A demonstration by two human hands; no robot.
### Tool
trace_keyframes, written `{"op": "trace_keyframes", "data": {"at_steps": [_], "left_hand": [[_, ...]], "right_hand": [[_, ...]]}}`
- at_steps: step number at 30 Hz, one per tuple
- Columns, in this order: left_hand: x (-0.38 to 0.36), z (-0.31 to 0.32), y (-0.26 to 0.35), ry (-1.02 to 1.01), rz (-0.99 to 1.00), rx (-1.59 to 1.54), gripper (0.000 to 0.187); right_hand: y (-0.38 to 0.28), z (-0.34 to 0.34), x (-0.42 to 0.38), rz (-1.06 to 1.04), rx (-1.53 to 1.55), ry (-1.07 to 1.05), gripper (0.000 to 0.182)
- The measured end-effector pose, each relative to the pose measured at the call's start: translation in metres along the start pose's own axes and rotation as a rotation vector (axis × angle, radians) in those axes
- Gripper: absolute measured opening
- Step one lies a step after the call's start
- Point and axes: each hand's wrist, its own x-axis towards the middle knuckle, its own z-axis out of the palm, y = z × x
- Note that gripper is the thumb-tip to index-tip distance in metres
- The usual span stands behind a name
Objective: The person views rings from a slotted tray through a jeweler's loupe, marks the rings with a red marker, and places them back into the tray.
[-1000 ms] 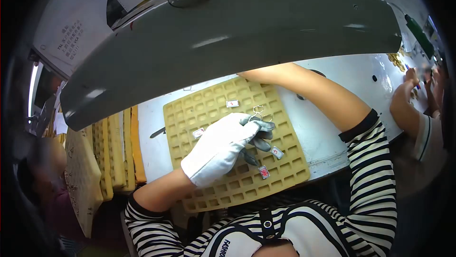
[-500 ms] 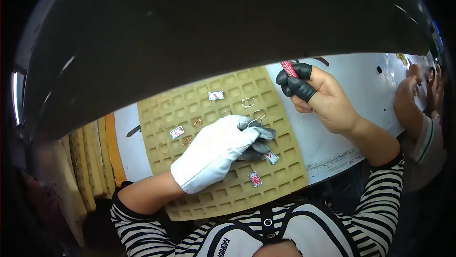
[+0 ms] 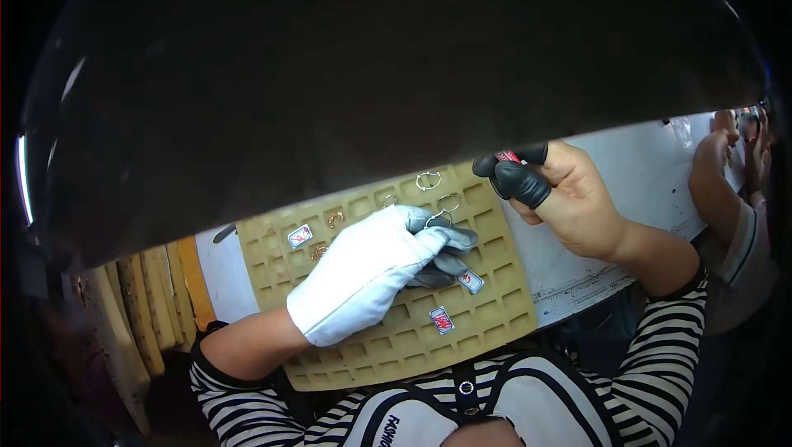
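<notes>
My left hand (image 3: 375,265), in a white glove with grey fingertips, rests on a tan grid tray (image 3: 495,282) and pinches a small metal ring (image 3: 440,217) between its fingertips. My right hand (image 3: 561,195) hovers at the tray's far right edge with black finger cots on thumb and forefinger. It grips a thin red tool (image 3: 507,156). Two loose metal rings (image 3: 428,180) lie in cells beyond my left fingers. Small printed tags (image 3: 442,320) sit in several cells, one (image 3: 470,281) just under my left fingertips.
A large dark lamp hood (image 3: 396,75) fills the upper view and hides the tray's far part. Stacked tan trays (image 3: 157,298) stand at the left. Another person's hands (image 3: 726,158) work at the far right of the white table (image 3: 652,175).
My right hand came into view from under the hood holding the red tool, then drew closer to my left fingertips. The hood now covers more of the tray. My left hand stayed put.
</notes>
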Motion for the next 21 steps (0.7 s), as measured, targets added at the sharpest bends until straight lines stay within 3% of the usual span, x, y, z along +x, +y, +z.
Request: {"op": "trace_keyframes", "data": {"at_steps": [4,9,14,17,21], "left_hand": [[-0.003,0.000,-0.001,0.027,0.009,0.033,0.038],[0.000,-0.002,-0.002,0.011,-0.008,0.089,0.038],[-0.003,0.005,0.006,0.059,-0.039,0.033,0.035],[0.001,0.010,0.011,0.068,-0.086,0.162,0.032],[0.000,0.008,0.010,0.050,-0.085,0.155,0.030]], "right_hand": [[0.000,-0.005,0.004,0.131,0.149,-0.011,0.024],[0.004,-0.005,0.006,0.046,-0.143,0.012,0.021],[0.005,-0.006,0.005,-0.063,-0.030,0.062,0.020],[0.004,-0.001,0.002,-0.033,-0.031,0.057,0.020],[0.004,0.004,0.001,-0.126,-0.163,0.090,0.022]]}}
